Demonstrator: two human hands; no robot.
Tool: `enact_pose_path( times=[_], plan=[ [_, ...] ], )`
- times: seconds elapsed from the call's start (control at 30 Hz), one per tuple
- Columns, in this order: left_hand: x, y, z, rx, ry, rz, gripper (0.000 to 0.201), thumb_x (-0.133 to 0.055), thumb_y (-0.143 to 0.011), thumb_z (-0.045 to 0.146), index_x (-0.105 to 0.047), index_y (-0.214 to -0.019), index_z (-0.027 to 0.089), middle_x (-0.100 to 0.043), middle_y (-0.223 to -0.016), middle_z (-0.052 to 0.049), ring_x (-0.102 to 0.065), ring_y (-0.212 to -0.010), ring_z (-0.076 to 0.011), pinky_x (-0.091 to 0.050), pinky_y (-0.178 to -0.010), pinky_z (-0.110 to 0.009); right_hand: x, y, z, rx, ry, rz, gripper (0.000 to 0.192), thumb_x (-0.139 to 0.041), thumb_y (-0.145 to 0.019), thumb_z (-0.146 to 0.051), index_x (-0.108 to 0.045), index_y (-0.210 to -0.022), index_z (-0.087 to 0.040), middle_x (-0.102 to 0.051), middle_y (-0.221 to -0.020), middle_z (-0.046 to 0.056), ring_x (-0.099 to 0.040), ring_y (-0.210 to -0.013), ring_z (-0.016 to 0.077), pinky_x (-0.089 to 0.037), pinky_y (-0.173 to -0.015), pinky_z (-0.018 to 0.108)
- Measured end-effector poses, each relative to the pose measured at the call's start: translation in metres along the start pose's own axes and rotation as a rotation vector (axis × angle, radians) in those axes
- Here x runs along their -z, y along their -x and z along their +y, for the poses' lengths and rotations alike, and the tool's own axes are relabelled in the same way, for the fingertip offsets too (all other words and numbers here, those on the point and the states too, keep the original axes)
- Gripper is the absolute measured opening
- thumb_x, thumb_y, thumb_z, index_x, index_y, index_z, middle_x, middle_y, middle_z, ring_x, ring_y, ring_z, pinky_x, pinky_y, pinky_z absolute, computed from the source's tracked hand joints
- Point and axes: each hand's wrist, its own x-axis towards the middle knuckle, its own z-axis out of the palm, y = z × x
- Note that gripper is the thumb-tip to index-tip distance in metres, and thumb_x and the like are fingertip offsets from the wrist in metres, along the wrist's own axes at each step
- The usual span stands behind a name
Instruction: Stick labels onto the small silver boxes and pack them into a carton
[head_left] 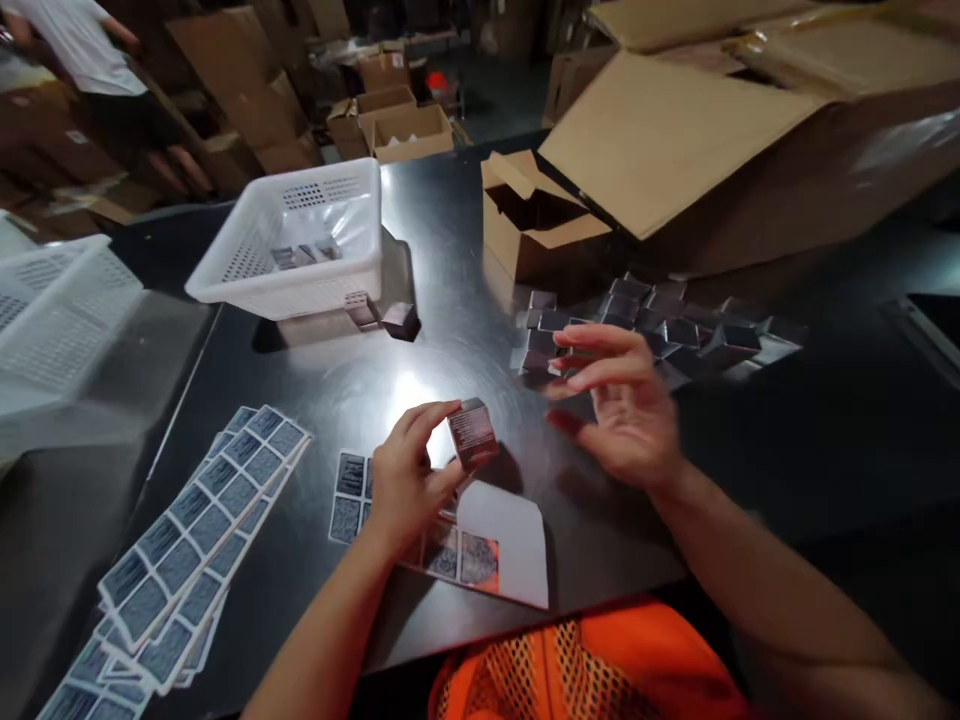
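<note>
Label sheet (pixel 480 545) nearest; left hand (pixel 405 480) pinches small box (pixel 472 432); right hand (pixel 626 405) empty.

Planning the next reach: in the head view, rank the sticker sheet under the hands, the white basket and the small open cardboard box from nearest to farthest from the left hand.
1. Sticker sheet: directly beneath the left hand, which holds a small box.
2. White basket: ahead, slightly left.
3. Small open cardboard box: ahead, to the right; close to the basket's distance, though it looks slightly farther.
</note>
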Motion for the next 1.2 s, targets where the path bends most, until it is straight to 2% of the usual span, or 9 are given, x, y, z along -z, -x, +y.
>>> enact_pose_path(
  times=[0.07,0.17,0.2,0.27,0.37,0.67,0.8,1.0,1.2],
  plan=[
    [0.000,0.003,0.002,-0.078,-0.077,-0.004,0.055,-0.087,-0.072,0.016,-0.067,-0.122,0.027,-0.071,-0.113,-0.001,-0.059,-0.069,-0.0079,-0.042,-0.053,-0.017,0.007,-0.002,-0.006,-0.146,-0.180,0.057,0.023,-0.074,-0.084,-0.011,-0.067,-0.097,-0.029,-0.065,-0.107,0.000,-0.065,-0.108,0.0169,-0.055,-0.098,0.037],
    [-0.003,0.006,0.002,-0.100,-0.123,-0.039,0.059,-0.085,-0.073,0.012,-0.065,-0.125,0.028,-0.070,-0.115,-0.001,-0.059,-0.070,-0.0067,-0.043,-0.054,-0.016,0.004,-0.001,-0.009,-0.480,-0.331,-0.047,0.009,-0.074,-0.088,-0.021,-0.066,-0.090,-0.024,-0.067,-0.087,-0.002,-0.068,-0.085,0.0126,-0.056,-0.082,0.029],
    [-0.004,0.007,0.002,-0.099,-0.130,-0.049,0.058,-0.085,-0.074,0.011,-0.064,-0.126,0.027,-0.070,-0.114,-0.001,-0.059,-0.069,-0.0063,-0.043,-0.054,-0.016,0.001,0.000,-0.010,-0.590,-0.363,-0.098,0.013,-0.075,-0.087,-0.024,-0.066,-0.096,-0.024,-0.067,-0.086,-0.002,-0.067,-0.080,0.0123,-0.056,-0.078,0.029],
    [-0.006,0.008,0.003,-0.094,-0.136,-0.061,0.056,-0.083,-0.076,0.012,-0.064,-0.126,0.027,-0.070,-0.114,0.000,-0.058,-0.066,-0.0057,-0.044,-0.053,-0.016,-0.006,0.002,-0.013,-0.746,-0.404,-0.172,0.037,-0.077,-0.084,-0.025,-0.061,-0.117,-0.025,-0.067,-0.080,-0.004,-0.068,-0.079,0.0133,-0.057,-0.080,0.030],
    [-0.007,0.010,0.005,-0.090,-0.142,-0.086,0.052,-0.081,-0.078,0.014,-0.064,-0.126,0.027,-0.071,-0.114,-0.001,-0.056,-0.064,-0.0056,-0.044,-0.052,-0.016,-0.014,0.005,-0.017,-0.873,-0.402,-0.154,0.072,-0.080,-0.079,-0.024,-0.041,-0.139,-0.027,-0.065,-0.074,-0.006,-0.070,-0.092,0.0172,-0.058,-0.086,0.034],
    [-0.006,0.014,0.010,-0.103,-0.148,-0.095,0.055,-0.083,-0.077,0.016,-0.065,-0.127,0.026,-0.070,-0.115,-0.002,-0.055,-0.060,-0.0037,-0.046,-0.052,-0.014,-0.017,0.008,-0.018,-0.902,-0.318,-0.166,0.071,-0.082,-0.075,-0.020,-0.042,-0.134,-0.028,-0.067,-0.077,-0.005,-0.069,-0.102,0.0194,-0.059,-0.082,0.032],
    [-0.007,0.014,0.008,-0.113,-0.139,-0.087,0.054,-0.083,-0.078,0.018,-0.066,-0.128,0.025,-0.070,-0.116,-0.003,-0.060,-0.067,-0.0061,-0.049,-0.055,-0.015,-0.016,0.007,-0.020,-0.919,-0.337,-0.163,0.069,-0.082,-0.076,-0.020,-0.043,-0.132,-0.027,-0.067,-0.078,-0.005,-0.070,-0.097,0.0188,-0.060,-0.080,0.031],
    [-0.005,0.015,0.009,-0.112,-0.148,-0.088,0.053,-0.082,-0.079,0.020,-0.066,-0.128,0.028,-0.070,-0.118,-0.003,-0.053,-0.057,-0.0043,-0.042,-0.047,-0.017,-0.017,0.008,-0.019,-0.908,-0.379,-0.163,0.066,-0.082,-0.077,-0.022,-0.041,-0.129,-0.027,-0.066,-0.077,-0.006,-0.072,-0.089,0.0175,-0.062,-0.079,0.031],
    [-0.006,0.015,0.008,-0.116,-0.158,-0.080,0.052,-0.082,-0.080,0.025,-0.066,-0.129,0.029,-0.071,-0.118,-0.003,-0.056,-0.061,-0.0071,-0.041,-0.048,-0.019,-0.017,0.007,-0.019,-0.895,-0.358,-0.154,0.063,-0.082,-0.076,-0.023,-0.043,-0.126,-0.027,-0.065,-0.074,-0.006,-0.072,-0.089,0.0184,-0.063,-0.078,0.033]
  ],
)
